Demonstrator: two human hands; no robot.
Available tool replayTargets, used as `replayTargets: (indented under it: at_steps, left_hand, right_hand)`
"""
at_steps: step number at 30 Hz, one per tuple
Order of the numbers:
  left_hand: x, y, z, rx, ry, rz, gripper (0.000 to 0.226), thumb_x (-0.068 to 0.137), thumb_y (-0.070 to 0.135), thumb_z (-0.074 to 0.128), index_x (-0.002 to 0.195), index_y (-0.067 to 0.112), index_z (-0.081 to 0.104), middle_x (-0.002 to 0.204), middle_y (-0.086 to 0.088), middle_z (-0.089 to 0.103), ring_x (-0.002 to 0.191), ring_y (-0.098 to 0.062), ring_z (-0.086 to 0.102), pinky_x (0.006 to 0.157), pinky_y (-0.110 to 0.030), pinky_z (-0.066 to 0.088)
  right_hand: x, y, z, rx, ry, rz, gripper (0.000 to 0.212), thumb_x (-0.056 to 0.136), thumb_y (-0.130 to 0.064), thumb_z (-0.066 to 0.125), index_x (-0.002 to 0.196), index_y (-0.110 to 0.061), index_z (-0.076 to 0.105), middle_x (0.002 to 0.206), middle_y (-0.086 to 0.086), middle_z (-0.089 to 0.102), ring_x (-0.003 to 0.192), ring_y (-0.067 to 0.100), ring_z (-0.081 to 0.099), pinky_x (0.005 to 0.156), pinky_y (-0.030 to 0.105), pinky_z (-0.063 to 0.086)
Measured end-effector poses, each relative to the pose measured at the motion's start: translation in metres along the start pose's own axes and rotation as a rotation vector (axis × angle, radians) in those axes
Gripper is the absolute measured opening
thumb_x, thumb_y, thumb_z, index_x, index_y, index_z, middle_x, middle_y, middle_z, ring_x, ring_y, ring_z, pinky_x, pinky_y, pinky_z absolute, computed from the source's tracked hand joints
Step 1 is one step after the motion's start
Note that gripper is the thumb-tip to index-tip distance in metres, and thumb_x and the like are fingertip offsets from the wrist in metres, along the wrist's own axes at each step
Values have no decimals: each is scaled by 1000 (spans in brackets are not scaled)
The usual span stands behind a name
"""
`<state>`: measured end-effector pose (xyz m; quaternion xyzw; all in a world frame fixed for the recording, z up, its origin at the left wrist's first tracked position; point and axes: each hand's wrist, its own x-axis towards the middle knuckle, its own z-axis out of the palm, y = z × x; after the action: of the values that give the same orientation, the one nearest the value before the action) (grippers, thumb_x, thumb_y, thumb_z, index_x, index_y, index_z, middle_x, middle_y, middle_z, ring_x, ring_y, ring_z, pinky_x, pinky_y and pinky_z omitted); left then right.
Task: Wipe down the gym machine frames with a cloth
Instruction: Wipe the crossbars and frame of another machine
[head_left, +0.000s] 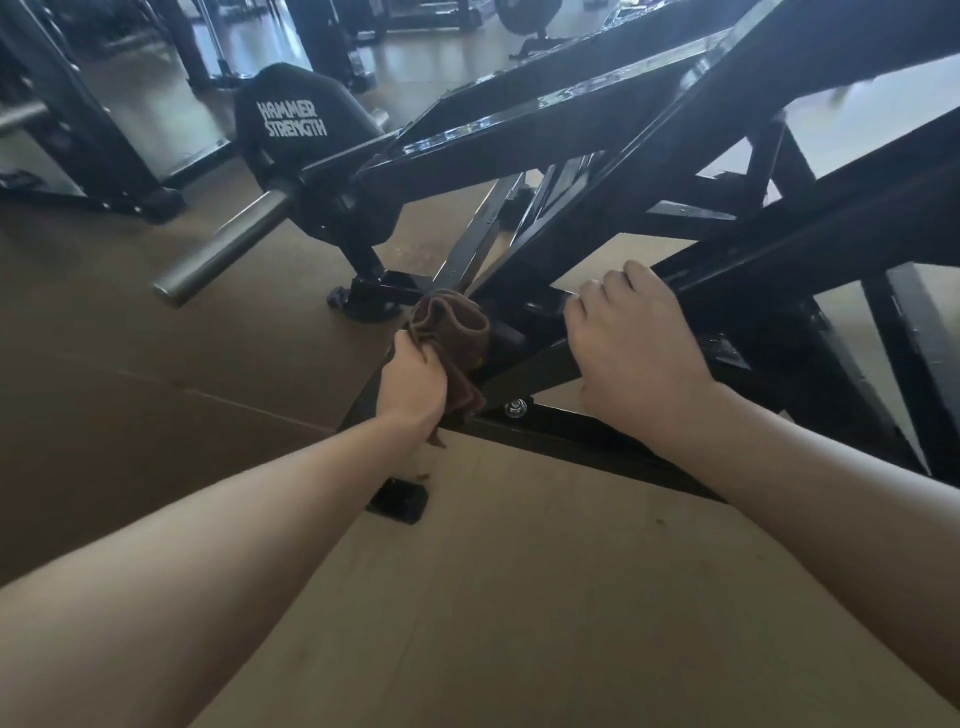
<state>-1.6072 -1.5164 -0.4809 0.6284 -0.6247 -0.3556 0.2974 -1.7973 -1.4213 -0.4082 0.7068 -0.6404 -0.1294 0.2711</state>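
— Where's the cloth (451, 332)?

— Bunched in my left hand (413, 384), fingers curled round it, pressed to the low joint of the black frame (597, 130) near its floor foot.

— And the other?

— My right hand (631, 343) rests on the sloping bar, fingers draped over it, holding nothing. That bar runs up and rightward, so I judge the left hand wipes along it.

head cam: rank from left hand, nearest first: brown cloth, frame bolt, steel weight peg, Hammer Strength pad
1. Brown cloth: gripped in the left hand.
2. Frame bolt: just right of it, low on the frame.
3. Steel weight peg: up and left.
4. Hammer Strength pad: farthest, beyond the peg.
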Motion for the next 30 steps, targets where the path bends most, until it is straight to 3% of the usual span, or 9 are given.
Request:
replayTargets:
  at_steps: [5, 9, 11, 13, 15, 18, 22, 27, 30]
  left_hand:
    - [-34, -11, -3, 120, -69, 7, 28, 108, 37, 31, 116, 18, 49, 102, -11, 67, 87, -29, 65, 86, -49, 55]
    - [-87, -6, 19, 295, -344, 247, 21, 108, 41, 32, 106, 27, 47, 85, 1, 67, 71, -19, 68, 70, -45, 58]
    - [-100, 9, 35, 387, -401, 423, 20, 108, 40, 31, 113, 28, 45, 90, 2, 66, 74, -20, 68, 71, -47, 58]
    - [-98, 25, 48, 556, -353, 619, 22, 108, 36, 36, 125, 25, 43, 100, 1, 65, 85, -22, 67, 76, -44, 56]
    - [-89, 34, 59, 620, -299, 761, 32, 105, 31, 50, 133, 22, 39, 109, -1, 65, 95, -23, 66, 80, -43, 56]
    - [-75, 33, 75, 703, -243, 838, 40, 102, 29, 57, 136, 22, 36, 114, -3, 63, 99, -22, 64, 75, -37, 54]
    - [-70, 17, 102, 743, -220, 871, 44, 102, 26, 57, 140, 20, 35, 112, -5, 61, 99, -23, 60, 72, -37, 51]
    - [-36, 8, 129, 951, -223, 817, 69, 95, 26, 66, 151, 20, 27, 137, -13, 52, 123, -32, 54, 91, -44, 53]
    - [-31, 7, 145, 1032, -302, 680, 62, 101, 25, 56, 154, 21, 24, 146, -15, 46, 136, -35, 44, 109, -49, 44]
  right_hand:
    - [-18, 1, 5, 64, 66, -50, 58, 85, -16, 29, 134, 1, 55, 126, 18, 59, 122, 37, 50, 117, 48, 29]
    - [-48, 12, 21, 158, 132, -209, 68, 85, -22, 33, 149, -1, 47, 157, 21, 42, 150, 37, 33, 128, 48, 12]
    - [-62, 22, 30, 247, 188, -236, 60, 92, -21, 30, 144, -3, 55, 154, 18, 48, 148, 33, 37, 127, 44, 15]
    - [-74, 34, 40, 350, 240, -212, 45, 92, -18, 49, 133, -7, 64, 143, 13, 59, 137, 31, 48, 119, 41, 31]
    - [-87, 41, 54, 433, 259, -116, 36, 83, -8, 61, 118, -6, 68, 122, 12, 66, 114, 33, 59, 97, 43, 51]
    - [-108, 25, 84, 517, 116, -4, 48, 68, 2, 69, 115, -8, 68, 111, 8, 64, 96, 30, 62, 77, 40, 55]
    - [-118, -1, 114, 683, -86, 131, 58, 72, -4, 70, 129, -12, 58, 123, 4, 58, 106, 26, 61, 84, 36, 53]
    - [-122, -6, 131, 920, -170, 555, 63, 87, -2, 65, 146, -14, 46, 140, 6, 52, 126, 26, 54, 100, 37, 49]
    - [-135, -14, 143, 987, -179, 640, 64, 84, 3, 61, 144, -14, 47, 138, 5, 52, 121, 26, 54, 90, 33, 48]
